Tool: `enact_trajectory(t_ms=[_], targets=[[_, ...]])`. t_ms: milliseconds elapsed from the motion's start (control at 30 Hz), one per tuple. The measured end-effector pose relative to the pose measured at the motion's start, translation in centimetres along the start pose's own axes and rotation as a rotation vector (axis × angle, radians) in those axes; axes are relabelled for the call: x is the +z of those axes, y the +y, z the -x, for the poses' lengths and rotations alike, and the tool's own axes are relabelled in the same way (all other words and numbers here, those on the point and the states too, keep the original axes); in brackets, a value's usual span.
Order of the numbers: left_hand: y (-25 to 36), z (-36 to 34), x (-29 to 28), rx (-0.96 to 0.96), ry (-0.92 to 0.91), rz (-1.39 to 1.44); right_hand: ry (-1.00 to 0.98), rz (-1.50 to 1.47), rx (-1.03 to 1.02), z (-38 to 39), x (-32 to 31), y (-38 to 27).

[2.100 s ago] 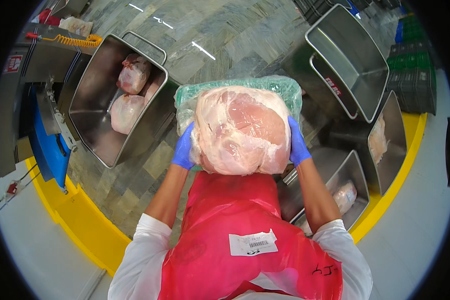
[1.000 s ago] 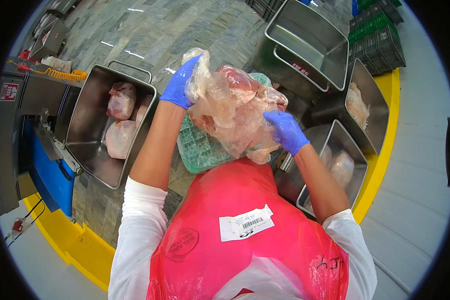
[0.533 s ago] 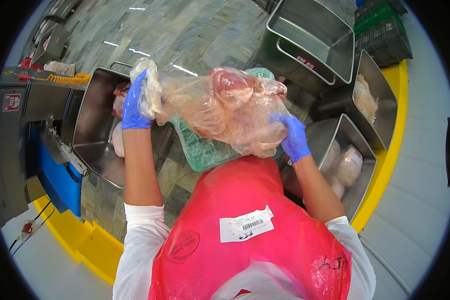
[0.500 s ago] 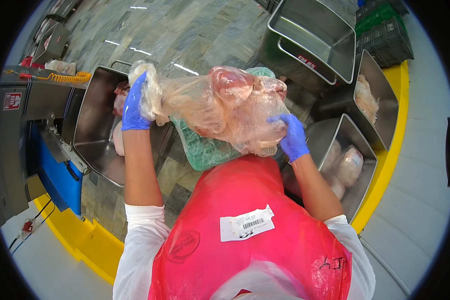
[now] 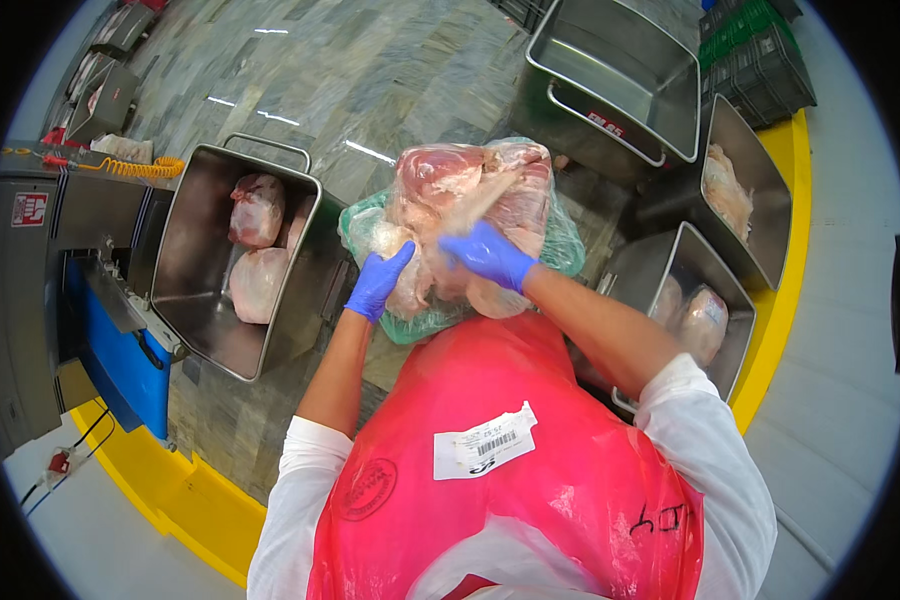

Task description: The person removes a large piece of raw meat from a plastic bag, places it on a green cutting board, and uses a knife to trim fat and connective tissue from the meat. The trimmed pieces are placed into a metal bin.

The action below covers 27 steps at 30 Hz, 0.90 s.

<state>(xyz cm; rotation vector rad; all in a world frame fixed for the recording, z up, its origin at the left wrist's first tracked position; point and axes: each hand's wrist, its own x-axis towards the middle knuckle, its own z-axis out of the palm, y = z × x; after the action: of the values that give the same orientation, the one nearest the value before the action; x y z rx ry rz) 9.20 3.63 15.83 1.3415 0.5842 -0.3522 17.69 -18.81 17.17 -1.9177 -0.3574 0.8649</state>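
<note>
A large piece of raw meat in clear plastic wrap (image 5: 440, 170) rests in front of me on a green, plastic-covered crate (image 5: 560, 235), just beyond my red apron. My gloved left hand (image 5: 385, 278) grips bunched plastic wrap (image 5: 390, 238) at the meat's near left side. My gloved right hand (image 5: 485, 258) lies over the lower middle of the wrapped meat, its fingertips on the plastic and smeared by motion, so their grip is unclear.
Left stand a steel bin (image 5: 185, 300) holding meat pieces and a grey machine (image 5: 25, 280) with a blue panel. Steel bins (image 5: 610, 75) are at right, some holding meat, beside a yellow kerb (image 5: 775, 320). Stacked grey and green crates (image 5: 760, 75) stand at back right.
My left hand has come right and down from over the left bin, drawing the loose wrap in. My right hand has moved left across the meat. The left bin's contents show again.
</note>
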Motion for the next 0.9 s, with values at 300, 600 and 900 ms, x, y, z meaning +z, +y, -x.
enact_trajectory(t_ms=[300, 600, 900], targets=[[2.6, 2.5, 4.3, 0.598, -0.077, -0.520, -0.003, -1.328, 0.097, 0.7, 0.3, -6.7], [-0.7, -2.6, 3.8, 0.645, 0.160, -0.421, 0.030, -0.589, -0.029, 1.0, -3.3, -4.2], [8.8, 0.4, 1.7, 0.272, -0.004, 0.213, 0.371, 0.142, -0.309, 1.3, -2.4, 4.8]])
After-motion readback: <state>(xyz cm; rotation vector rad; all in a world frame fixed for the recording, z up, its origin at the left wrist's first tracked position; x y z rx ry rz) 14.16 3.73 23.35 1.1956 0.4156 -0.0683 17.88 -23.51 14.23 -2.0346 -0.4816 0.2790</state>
